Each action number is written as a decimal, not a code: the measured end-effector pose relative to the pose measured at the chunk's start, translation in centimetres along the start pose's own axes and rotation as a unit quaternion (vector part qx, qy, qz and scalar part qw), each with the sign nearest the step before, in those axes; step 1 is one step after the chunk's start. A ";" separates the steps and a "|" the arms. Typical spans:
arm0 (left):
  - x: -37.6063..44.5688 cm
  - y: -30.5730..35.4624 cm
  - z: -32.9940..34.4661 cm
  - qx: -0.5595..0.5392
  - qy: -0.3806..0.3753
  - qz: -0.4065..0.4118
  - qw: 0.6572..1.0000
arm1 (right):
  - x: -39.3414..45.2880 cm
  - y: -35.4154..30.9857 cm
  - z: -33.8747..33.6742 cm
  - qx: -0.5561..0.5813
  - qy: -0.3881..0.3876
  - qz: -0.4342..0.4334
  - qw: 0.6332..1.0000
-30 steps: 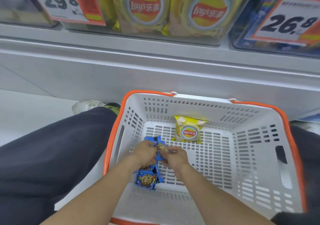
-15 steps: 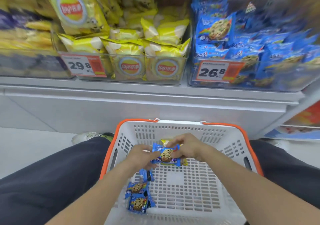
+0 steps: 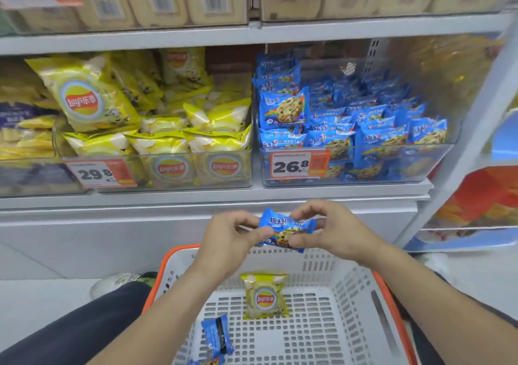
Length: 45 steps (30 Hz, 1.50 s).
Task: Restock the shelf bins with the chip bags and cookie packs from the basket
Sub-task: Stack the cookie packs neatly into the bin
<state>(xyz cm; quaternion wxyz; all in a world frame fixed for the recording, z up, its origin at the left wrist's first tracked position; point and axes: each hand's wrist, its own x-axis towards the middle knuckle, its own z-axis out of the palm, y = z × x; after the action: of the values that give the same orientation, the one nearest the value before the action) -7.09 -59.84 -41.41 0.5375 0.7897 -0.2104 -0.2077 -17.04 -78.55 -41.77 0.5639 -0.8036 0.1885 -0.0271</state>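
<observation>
Both hands, left hand (image 3: 228,238), right hand (image 3: 333,231), pinching blue cookie pack (image 3: 286,230) above white basket (image 3: 350,294)

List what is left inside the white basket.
In the basket: one yellow chip bag and blue cookie packs at the near-left. The forearms and frame edge hide the nearest part.

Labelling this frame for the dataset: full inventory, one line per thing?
cookie pack: one, blue, held above the basket by both hands
basket: one, white with orange rim, on the floor
chip bag: one, yellow, in the basket
loose cookie packs: at least two, blue, basket's near left
chip bin: one, clear, yellow bags, tag 29.8
cookie bin: one, clear, blue packs, tag 26.8
top shelf boxes: several, tan
left hand: fingers pinch pack's left end
right hand: fingers pinch pack's right end
</observation>
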 end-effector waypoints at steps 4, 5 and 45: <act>0.7 3.8 0.9 -0.020 0.066 0.076 0.995 | -0.5 -1.7 -1.6 0.075 0.077 -0.049 0.993; 0.9 4.5 1.1 -0.028 0.087 0.101 0.991 | -0.5 -2.1 -1.8 0.098 0.099 -0.061 0.988; 11.1 6.4 1.5 0.477 0.215 0.340 0.781 | 25.3 -11.8 -15.4 -0.281 0.402 -0.028 0.871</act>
<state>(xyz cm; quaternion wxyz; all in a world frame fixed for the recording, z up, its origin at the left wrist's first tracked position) 0.53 -69.33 -37.03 0.1588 0.8467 -0.4162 0.2908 5.66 -97.33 -29.68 0.1891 -0.8526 0.3759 -0.3098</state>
